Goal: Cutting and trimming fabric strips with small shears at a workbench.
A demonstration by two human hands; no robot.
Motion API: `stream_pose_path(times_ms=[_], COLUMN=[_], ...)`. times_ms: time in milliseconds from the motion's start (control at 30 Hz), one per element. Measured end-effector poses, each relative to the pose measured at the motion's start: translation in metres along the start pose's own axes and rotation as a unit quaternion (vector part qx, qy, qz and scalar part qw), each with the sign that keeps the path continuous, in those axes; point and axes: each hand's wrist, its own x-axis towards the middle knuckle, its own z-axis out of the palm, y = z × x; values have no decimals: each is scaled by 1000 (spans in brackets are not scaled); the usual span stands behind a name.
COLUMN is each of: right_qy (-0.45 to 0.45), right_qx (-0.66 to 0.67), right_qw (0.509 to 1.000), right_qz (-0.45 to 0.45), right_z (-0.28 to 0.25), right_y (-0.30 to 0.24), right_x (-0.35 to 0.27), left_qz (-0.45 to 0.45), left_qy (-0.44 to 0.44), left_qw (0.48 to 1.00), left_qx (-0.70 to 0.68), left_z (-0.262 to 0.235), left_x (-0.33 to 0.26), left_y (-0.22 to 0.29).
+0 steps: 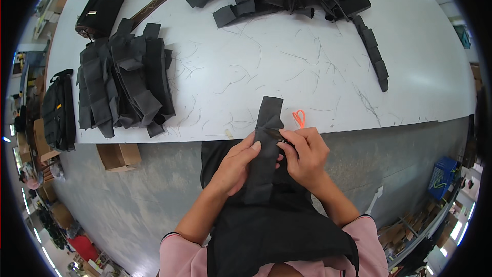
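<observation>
White tabletop [236, 67], strewn with loose threads, spans the upper half. At ten o'clock lies a black bag [105, 5], at nine a black backpack [59, 110]; their contents are hidden. Toward half past eight, an open cardboard box [119, 157] shows its inner walls; near half past three sits a blue crate [443, 177], contents unclear. Just below centre, the left hand [237, 165] grips a black fabric strip [263, 154]; the right hand [308, 150], fingers narrow, pinches its side edge.

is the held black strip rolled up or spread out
Spread out lengthwise: the black strip extends above and below the left hand.
</observation>
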Motion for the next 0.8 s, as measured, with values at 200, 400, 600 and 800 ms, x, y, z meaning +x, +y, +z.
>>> stream_pose_path(times_ms=[200,400,600,800], right_qy=[-28,-46,-51,-56], right_qx=[-7,72,104,82], right_qw=[999,996,992,994], right_qz=[-33,32,50,53], right_z=[-3,-3,-3,-1], right_y=[0,-2,-5,-3], right_x=[0,2,4,-4], left_qz=[-9,-14,-10,-28], left_qy=[-16,-16,-9,-6], left_qw=[1000,1000,1000,1000], left_qx=[-12,-9,-10,-5], left_z=[-7,-6,-8,-7], left_x=[0,0,0,0], left_y=[-2,-2,-4,-5])
